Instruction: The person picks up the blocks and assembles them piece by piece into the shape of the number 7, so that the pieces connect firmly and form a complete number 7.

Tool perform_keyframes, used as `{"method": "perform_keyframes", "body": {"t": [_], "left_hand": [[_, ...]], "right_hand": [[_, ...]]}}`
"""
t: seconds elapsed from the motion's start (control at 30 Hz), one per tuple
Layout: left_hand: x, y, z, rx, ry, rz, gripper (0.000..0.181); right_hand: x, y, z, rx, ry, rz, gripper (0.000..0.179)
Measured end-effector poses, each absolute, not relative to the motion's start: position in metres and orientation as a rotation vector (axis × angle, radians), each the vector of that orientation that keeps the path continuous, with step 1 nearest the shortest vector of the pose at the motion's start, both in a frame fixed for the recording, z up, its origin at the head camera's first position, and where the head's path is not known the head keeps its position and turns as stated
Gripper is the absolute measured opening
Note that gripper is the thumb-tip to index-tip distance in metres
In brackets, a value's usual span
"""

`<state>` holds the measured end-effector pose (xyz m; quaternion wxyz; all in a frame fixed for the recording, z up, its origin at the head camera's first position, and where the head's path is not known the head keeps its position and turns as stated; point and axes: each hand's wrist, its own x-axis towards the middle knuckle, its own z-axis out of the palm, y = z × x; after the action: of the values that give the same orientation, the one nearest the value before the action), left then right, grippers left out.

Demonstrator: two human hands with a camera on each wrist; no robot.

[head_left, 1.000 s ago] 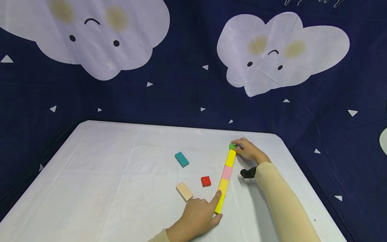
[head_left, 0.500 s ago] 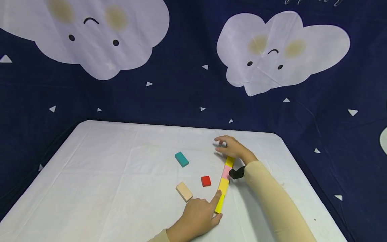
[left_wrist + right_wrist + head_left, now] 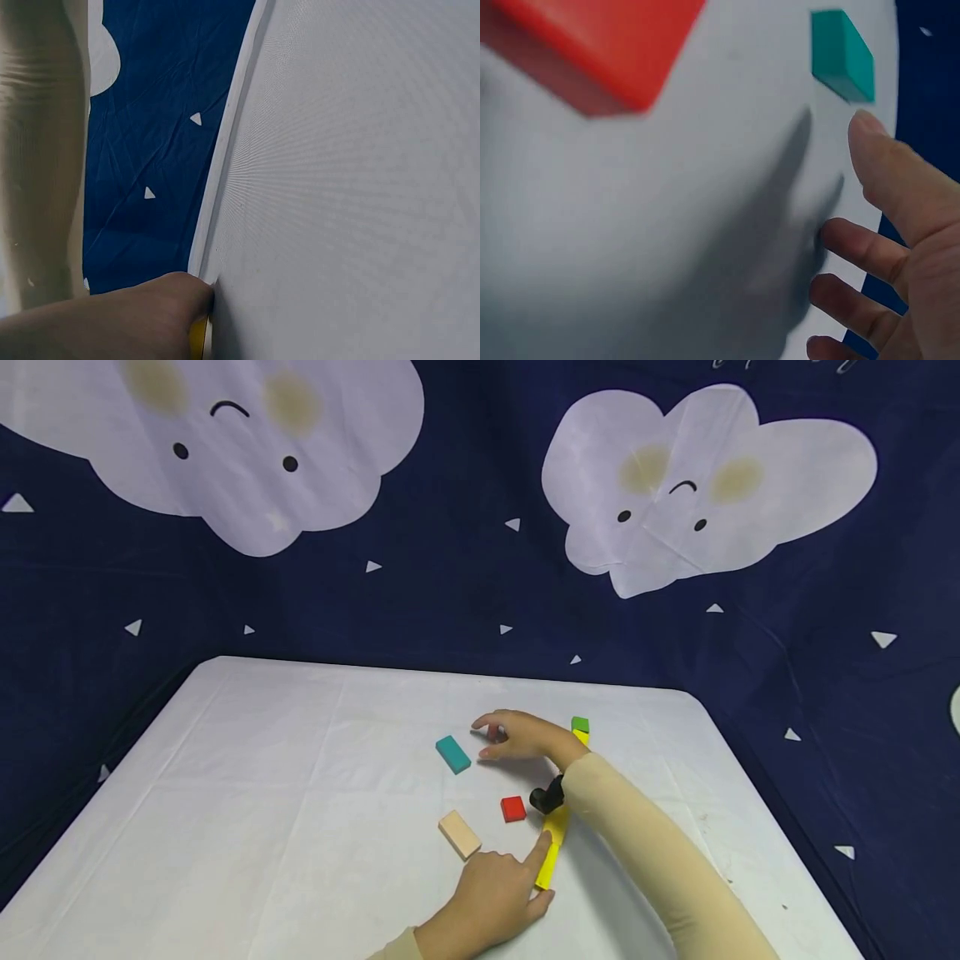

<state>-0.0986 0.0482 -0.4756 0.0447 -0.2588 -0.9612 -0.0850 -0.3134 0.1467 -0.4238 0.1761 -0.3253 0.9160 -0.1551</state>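
A slanting row of blocks lies on the right of the table in the head view. It shows a green block (image 3: 580, 724) at the far end and yellow blocks (image 3: 556, 823) nearer me; the right forearm hides its middle. My left hand (image 3: 487, 897) stays at the near end, its straight index finger touching a yellow block and its thumb beside the end. My right hand (image 3: 525, 735) reaches across the row, fingers spread and holding nothing. Its fingertips are close to, but apart from, a teal block (image 3: 453, 754), also seen in the right wrist view.
A red block (image 3: 513, 809) lies left of the row, below the right hand. A plain wooden block (image 3: 459, 835) is just beyond the left hand. The white table (image 3: 300, 793) ends at a dark blue cloth backdrop (image 3: 465, 593). A black device (image 3: 548, 795) is on the right wrist.
The right hand has left the green block at the row's far end and moved left toward the teal block. The left hand has stayed in place.
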Motion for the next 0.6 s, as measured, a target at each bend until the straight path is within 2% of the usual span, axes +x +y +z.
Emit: {"method": "perform_keyframes", "body": {"t": [0.6], "left_hand": [[-0.099, 0.046, -0.475, -0.818, -2.899, -0.248, 0.063]], "right_hand": [[-0.301, 0.108, -0.419, -1.057, 2.532, -0.31, 0.062]]}}
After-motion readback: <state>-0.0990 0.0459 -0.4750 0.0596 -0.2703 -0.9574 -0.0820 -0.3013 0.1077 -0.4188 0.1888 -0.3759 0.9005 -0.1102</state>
